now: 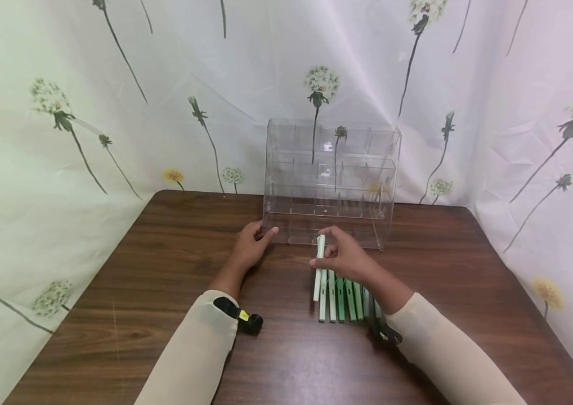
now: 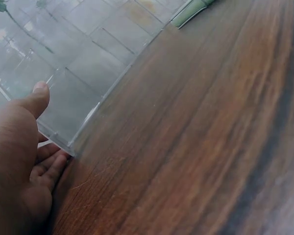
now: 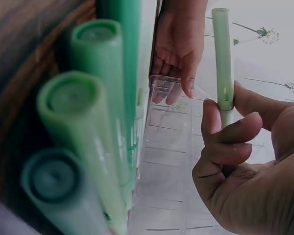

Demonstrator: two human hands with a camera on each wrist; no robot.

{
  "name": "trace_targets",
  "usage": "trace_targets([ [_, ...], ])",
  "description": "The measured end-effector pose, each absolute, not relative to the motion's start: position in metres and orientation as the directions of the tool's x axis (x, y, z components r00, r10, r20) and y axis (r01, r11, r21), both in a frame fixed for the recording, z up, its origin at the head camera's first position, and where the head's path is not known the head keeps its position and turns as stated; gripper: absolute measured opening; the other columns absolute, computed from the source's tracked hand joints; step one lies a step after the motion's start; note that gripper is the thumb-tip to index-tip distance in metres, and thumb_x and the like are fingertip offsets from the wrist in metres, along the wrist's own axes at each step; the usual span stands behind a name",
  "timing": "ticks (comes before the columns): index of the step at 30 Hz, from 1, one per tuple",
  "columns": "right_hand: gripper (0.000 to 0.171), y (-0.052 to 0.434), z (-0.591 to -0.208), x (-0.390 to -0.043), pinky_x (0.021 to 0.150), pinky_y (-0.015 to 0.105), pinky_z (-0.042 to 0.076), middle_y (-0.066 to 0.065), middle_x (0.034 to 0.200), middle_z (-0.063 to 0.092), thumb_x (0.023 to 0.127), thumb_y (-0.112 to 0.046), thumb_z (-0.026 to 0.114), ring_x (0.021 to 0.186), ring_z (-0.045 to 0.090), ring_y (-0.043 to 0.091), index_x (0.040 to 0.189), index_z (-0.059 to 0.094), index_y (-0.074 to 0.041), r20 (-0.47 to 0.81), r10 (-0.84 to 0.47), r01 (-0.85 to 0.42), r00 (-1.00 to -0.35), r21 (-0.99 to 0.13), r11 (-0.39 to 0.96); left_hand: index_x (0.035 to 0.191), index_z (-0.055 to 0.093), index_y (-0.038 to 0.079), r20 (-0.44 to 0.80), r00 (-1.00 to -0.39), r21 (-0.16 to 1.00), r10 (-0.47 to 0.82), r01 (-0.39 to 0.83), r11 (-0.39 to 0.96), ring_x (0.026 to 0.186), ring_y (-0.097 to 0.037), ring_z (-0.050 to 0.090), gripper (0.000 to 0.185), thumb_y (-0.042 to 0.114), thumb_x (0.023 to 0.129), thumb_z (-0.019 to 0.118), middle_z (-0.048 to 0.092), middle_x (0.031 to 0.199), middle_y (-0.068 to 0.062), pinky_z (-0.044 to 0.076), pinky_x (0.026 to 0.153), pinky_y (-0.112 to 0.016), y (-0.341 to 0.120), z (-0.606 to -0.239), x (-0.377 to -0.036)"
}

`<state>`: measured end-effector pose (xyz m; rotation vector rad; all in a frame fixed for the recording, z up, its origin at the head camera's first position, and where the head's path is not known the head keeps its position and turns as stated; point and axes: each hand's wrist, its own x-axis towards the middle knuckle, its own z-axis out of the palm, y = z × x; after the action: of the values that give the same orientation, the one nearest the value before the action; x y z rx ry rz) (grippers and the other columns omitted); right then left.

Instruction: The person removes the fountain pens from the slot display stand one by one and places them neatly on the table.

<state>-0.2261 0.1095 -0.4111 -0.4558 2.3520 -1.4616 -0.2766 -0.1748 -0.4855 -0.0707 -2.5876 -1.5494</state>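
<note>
Green pen sits pinched in right hand; left hand probably grips the box. Slide it in straight.

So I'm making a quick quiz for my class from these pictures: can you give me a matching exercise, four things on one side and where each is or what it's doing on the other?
Things:
1. left hand
2. right hand
3. clear organizer
4. row of green markers

States:
A. lies flat on the table, under the right wrist
B. stands at the back of the table, against the curtain
C. holds one pale green marker in its fingers
D. grips the organizer's lower left corner

Pairs: 1-D, 2-C, 3-B, 4-A
</note>
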Motion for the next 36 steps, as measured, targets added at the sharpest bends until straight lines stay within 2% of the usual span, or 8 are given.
trace_targets([
  [6, 0.079, 0.111, -0.418, -0.225, 0.057, 0.029, 0.046, 0.002, 0.076, 0.061, 0.097, -0.015, 0.085, 0.058, 0.046, 0.014, 0.161, 0.04, -0.005, -0.101, -0.463, -0.124, -0.881, -0.894, 0.431, 0.149, 0.066, 0.005, 0.123, -0.992, 0.872, -0.028, 0.095, 0.481, 0.145, -0.038, 0.06, 0.057, 0.043, 0.107, 0.072, 0.061, 0.153, -0.022, 0.051, 0.123, -0.052, -0.174, -0.485, -0.275],
  [11, 0.075, 0.11, -0.422, -0.224, 0.065, 0.032, 0.043, 0.002, 0.076, 0.061, 0.096, -0.014, 0.086, 0.064, 0.046, 0.016, 0.158, 0.044, -0.002, -0.089, -0.485, -0.158, -0.87, -0.881, 0.446, 0.15, 0.065, 0.005, 0.127, -0.992, 0.866, -0.025, 0.099, 0.49, 0.145, -0.037, 0.06, 0.058, 0.044, 0.107, 0.071, 0.061, 0.153, -0.021, 0.051, 0.122, -0.052, -0.174, -0.485, -0.276],
  [17, 0.075, 0.108, -0.426, -0.224, 0.068, 0.033, 0.044, 0.001, 0.077, 0.061, 0.093, -0.013, 0.089, 0.068, 0.049, 0.016, 0.154, 0.047, -0.001, -0.114, -0.479, -0.149, -0.87, -0.867, 0.476, 0.153, 0.062, 0.004, 0.144, -0.99, 0.864, -0.007, 0.122, 0.488, 0.145, -0.039, 0.059, 0.059, 0.042, 0.108, 0.07, 0.059, 0.154, -0.023, 0.051, 0.122, -0.052, -0.174, -0.486, -0.277],
  [36, 0.075, 0.102, -0.435, -0.222, 0.068, 0.032, 0.046, 0.002, 0.079, 0.062, 0.092, -0.012, 0.09, 0.068, 0.051, 0.016, 0.154, 0.049, -0.004, -0.11, -0.459, -0.175, -0.882, -0.827, 0.534, 0.153, 0.063, 0.005, 0.137, -0.991, 0.858, -0.003, 0.117, 0.501, 0.144, -0.038, 0.06, 0.059, 0.044, 0.108, 0.069, 0.061, 0.153, -0.022, 0.051, 0.123, -0.052, -0.175, -0.485, -0.275],
])
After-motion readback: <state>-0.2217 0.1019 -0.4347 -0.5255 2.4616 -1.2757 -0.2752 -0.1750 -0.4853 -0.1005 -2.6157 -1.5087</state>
